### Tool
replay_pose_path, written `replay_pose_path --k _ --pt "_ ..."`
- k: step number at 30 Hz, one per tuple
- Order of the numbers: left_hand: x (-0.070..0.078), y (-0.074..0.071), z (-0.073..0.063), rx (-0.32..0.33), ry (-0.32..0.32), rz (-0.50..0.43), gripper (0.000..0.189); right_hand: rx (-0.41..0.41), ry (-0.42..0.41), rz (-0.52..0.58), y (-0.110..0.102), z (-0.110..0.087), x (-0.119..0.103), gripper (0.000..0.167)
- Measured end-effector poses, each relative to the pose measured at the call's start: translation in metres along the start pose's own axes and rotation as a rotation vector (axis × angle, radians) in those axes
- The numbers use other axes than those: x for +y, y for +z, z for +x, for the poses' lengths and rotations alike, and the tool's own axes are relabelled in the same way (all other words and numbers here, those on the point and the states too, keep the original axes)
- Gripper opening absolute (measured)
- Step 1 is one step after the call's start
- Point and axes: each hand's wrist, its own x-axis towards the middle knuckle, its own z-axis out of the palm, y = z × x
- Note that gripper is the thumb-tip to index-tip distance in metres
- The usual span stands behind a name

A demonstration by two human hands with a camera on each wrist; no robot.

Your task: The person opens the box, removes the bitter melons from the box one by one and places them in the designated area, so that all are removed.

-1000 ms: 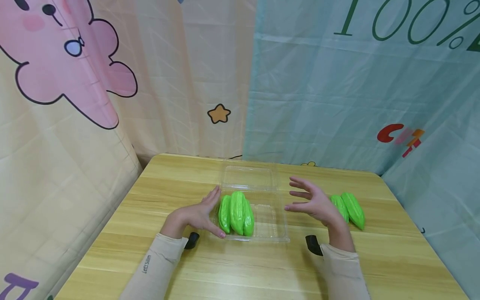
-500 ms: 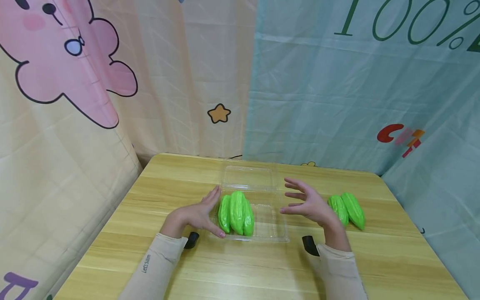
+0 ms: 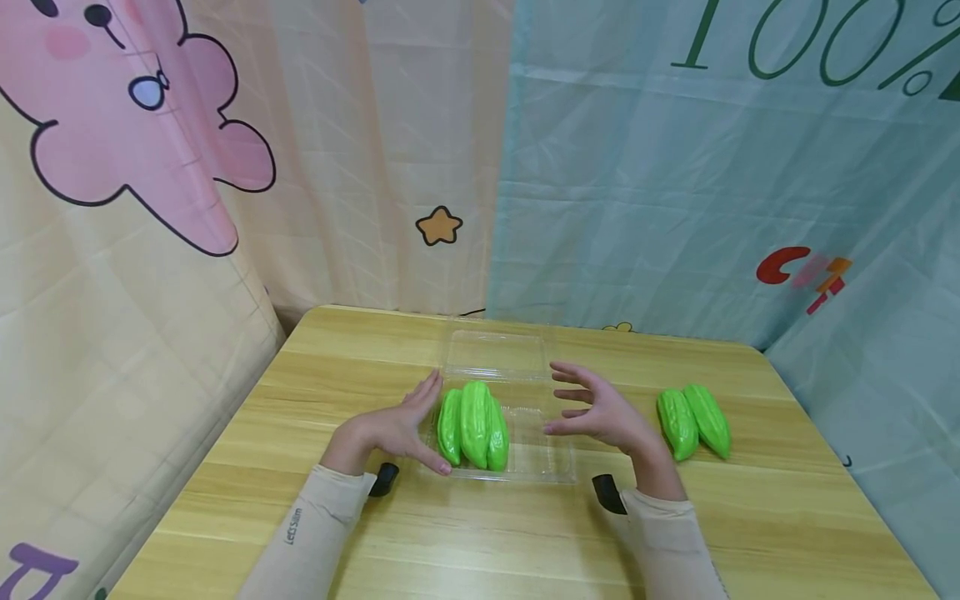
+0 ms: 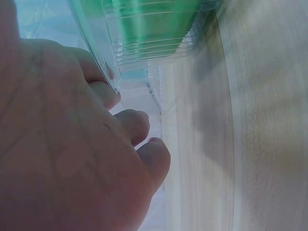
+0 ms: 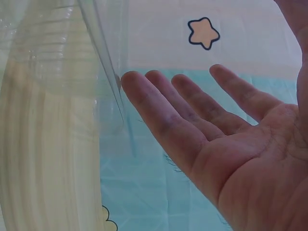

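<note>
Grip apart, my left hand touches a clear container at left; my right hand, likewise spread, is by its right side. Three green fruits lie inside.

- The left hand fills the view from 7 to 10 o'clock, palm towards the camera.
- Its fingers point to the centre; the upper two lie at the rim of the container, the lower two show bent below it.
- At 12 o'clock sits a clear plastic container with ridged walls.
- Bright green contents show through its side, their shape blurred.
- The wood-grain table spans 1 to 5 o'clock, a soft shadow across it.
- Pale blue cloth shows at 11 o'clock.
</note>
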Motion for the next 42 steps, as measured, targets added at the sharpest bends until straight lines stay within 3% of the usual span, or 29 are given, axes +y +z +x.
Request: replay_pose_path --k 42 --pt "0.001 -0.001 -0.001 -0.002 0.0 0.015 0.147 -0.107 0.028 -0.068 0.049 0.02 0.011 0.103"
